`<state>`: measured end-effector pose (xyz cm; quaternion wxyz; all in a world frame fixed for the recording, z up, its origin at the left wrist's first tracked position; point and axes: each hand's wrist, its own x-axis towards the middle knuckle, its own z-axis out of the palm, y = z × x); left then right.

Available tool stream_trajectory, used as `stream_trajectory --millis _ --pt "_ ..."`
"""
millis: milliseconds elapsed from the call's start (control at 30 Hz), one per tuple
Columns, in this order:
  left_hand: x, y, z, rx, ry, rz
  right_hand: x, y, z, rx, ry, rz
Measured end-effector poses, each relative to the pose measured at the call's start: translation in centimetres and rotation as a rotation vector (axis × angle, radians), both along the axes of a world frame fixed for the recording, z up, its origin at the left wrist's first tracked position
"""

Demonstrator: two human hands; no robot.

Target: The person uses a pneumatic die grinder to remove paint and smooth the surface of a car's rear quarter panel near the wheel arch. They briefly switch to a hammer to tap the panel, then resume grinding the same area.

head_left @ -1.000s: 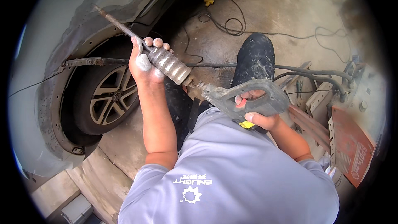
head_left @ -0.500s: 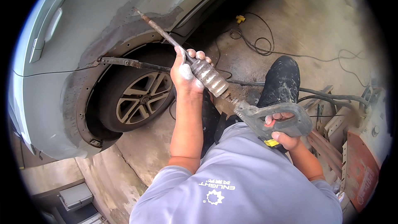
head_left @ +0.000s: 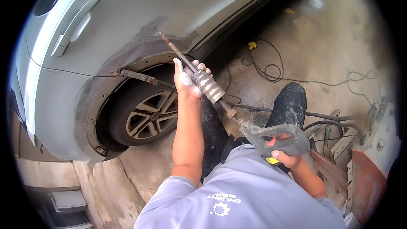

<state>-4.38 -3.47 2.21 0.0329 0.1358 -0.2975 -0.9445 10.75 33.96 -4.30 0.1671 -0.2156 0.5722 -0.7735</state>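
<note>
- Tool: one slide-type puller, slanting from the middle of the frame's upper left to right of centre; the thing in hand.
- Rod (head_left: 173, 47): thin, rust-marked; its tip (head_left: 157, 29) stands at the grey patch (head_left: 148, 38) on the car (head_left: 140, 4), upper left. Whether tip and metal are joined cannot be told.
- Weight (head_left: 207, 86): ribbed, scuffed metal, on the rod at centre.
- Left hand (head_left: 186, 85): palm up, powdered white; fingers curled round the weight's upper end, thumb lifted beside the rod. Tightness cannot be told.
- Handle (head_left: 292, 146): grey, looped, red trigger (head_left: 271, 142), right of centre.
- Right hand (head_left: 289, 160): fingers closed through the loop, thumb over its lower edge; gripping.
- Change: weight and left hand have slid up the rod, away from the handle. A bare length now shows between weight and nut (head_left: 231, 113), where half a second ago they stood nearly together.
- Unchanged: right-hand grip; tip at the patch.
- Meaning, as judged: the weight runs freely on the rod, the left hand working it while the right steadies the handle.
- Surroundings: wheel (head_left: 153, 118), left of centre; yellow plug (head_left: 252, 45) and cable (head_left: 339, 84), upper right; red-and-grey machine (head_left: 369, 174), right edge.
</note>
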Motion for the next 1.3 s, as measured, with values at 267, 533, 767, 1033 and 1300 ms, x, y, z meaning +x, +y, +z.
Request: stream_trajectory --millis 267,533,767,1033,1300 --pt "3.7 3.6 -1.9 0.012 -0.032 0.044 -0.2 -0.7 -0.1 -0.153 -0.048 -0.047" --pt "3.5 2.0 -5.0 0.359 0.457 -0.209 -0.5 -0.7 0.0 -0.151 -0.015 -0.046" --pt "3.5 1.8 -4.3 -0.375 -0.21 0.173 -0.8 -0.7 -0.6 -0.194 0.008 -0.019" --pt "3.5 1.2 -4.3 -0.251 -0.127 0.076 -0.5 -0.5 -1.3 -0.163 -0.023 -0.007" --pt "3.3 0.6 -4.4 -0.027 0.077 -0.108 -0.4 -0.7 -1.1 -0.197 -0.077 0.001"
